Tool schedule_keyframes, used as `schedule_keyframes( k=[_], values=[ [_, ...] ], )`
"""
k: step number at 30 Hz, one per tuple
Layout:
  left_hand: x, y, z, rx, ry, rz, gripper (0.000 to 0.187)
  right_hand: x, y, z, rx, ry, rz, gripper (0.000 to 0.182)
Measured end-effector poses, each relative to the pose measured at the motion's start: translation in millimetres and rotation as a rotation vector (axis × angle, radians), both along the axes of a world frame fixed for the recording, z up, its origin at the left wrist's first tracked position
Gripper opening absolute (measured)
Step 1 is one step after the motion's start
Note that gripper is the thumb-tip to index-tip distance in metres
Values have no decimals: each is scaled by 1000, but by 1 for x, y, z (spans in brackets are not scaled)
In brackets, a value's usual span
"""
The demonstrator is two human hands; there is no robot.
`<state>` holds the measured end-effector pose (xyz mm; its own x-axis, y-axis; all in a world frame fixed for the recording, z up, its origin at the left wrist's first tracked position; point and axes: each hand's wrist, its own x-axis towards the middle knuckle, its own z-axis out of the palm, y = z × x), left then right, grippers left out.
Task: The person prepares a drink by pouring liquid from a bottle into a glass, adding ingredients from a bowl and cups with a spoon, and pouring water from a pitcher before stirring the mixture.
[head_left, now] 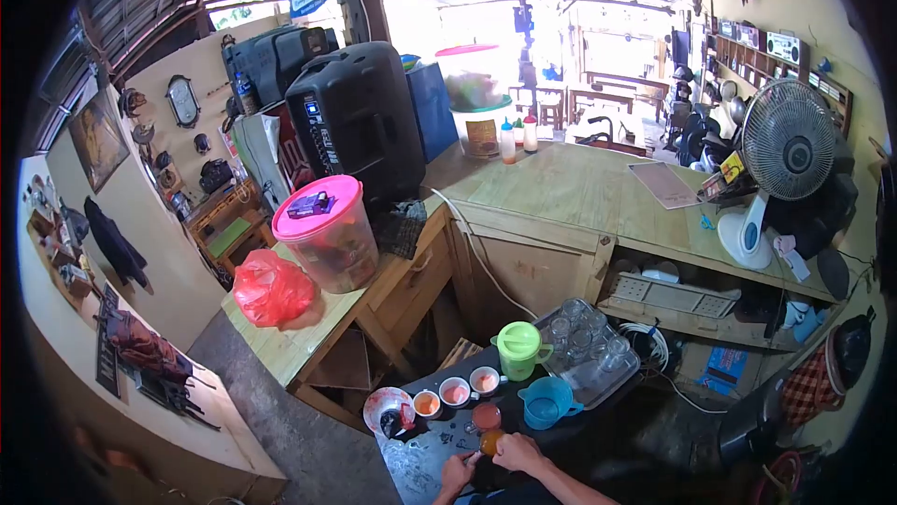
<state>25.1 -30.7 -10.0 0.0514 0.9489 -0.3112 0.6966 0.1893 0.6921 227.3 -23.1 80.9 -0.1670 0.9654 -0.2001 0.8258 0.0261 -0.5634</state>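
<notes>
My right hand [519, 454] has its fingers wrapped round an orange-brown round item [490, 443], too small to identify. Close by on its left, my left hand [457, 473] is closed on a thin item that points toward the orange-brown one. Just beyond my hands stands a glass of reddish drink [486, 416]. Three white cups, one [427, 404] with orange contents and two [455, 392] [485, 380] with pinkish contents, stand in a slanting row. A blue pitcher [549, 402] is to the right of the glass, and a green lidded pitcher [519, 350] stands behind it.
A metal tray [628, 370] of upturned glasses lies right of the pitchers. A patterned bowl [389, 412] holds something dark and red at the left. Beyond, a wooden counter [561, 189] bears a pink-lidded tub [329, 234], a red bag [273, 288], a speaker [360, 122] and a fan [788, 141].
</notes>
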Motion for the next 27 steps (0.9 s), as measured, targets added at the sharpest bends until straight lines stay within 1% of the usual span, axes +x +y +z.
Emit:
schedule_keyframes(
  k=[2, 5, 8, 11, 14, 17, 20, 23, 26, 27],
  values=[
    [0, -1, -1, 1, 2, 0, 47, -2, 1, 22, -58, 171, -62, 24],
    [0, 0, -7, -21, 11, 13, 46, -3, 4, 19, 62, 195, -181, 23],
    [0, 0, -9, -19, 13, 20, 46, 0, 9, 4, 197, -50, -131, 22],
    [4, -1, 10, -28, 58, 4, 43, -1, 5, 8, 70, -80, -28, 21],
    [4, -1, 8, 8, 76, -12, 45, -5, 5, 16, -34, 70, 28, 23],
    [0, 0, -7, 5, 28, -3, 46, -5, 7, 25, 12, 148, -131, 23],
    [0, -1, -7, 20, 50, 3, 46, 0, 13, 12, 241, 0, -157, 22],
    [2, 0, -2, -13, 68, 21, 46, 4, 12, 16, 80, -48, -69, 22],
    [4, 2, 9, -41, 109, -15, 48, 3, 11, 18, -72, 93, 80, 22],
    [2, 3, 4, -23, 81, -28, 48, 2, 11, 16, -44, 151, 32, 22]
  ],
)
